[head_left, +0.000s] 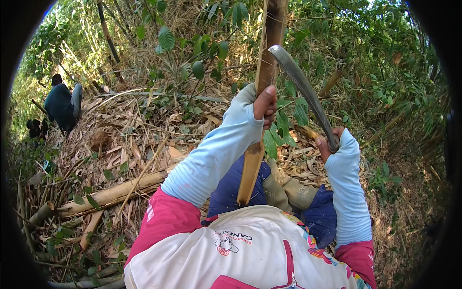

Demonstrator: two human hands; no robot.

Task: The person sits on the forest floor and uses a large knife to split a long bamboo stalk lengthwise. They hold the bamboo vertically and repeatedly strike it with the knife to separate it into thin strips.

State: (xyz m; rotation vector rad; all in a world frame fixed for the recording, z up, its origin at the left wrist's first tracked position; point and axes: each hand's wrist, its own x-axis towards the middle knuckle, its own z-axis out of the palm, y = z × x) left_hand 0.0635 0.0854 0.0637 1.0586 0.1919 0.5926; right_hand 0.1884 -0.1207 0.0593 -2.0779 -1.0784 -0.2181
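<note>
My left hand (265, 103) is wrapped round a long split bamboo piece (250, 173). The piece stands nearly upright before me, its top running out of view and its lower end by my lap. Its pale edge faces left and a darker brown face shows higher up. In my right hand (332, 141) is a sickle-like knife (305, 86) with a curved dark blade. The blade points up and to the left, its hooked tip overlapping the bamboo in view; whether they touch I cannot tell. The fingers of my right hand close round the handle, which is mostly hidden.
Dry leaves and bamboo scraps (130, 139) cover the ground. A bamboo length (113, 195) lies at the left. Dark cloth or clothing (62, 106) shows at the far left. Green leafy stems (288, 127) grow close beyond my hands, and thick brush stands behind.
</note>
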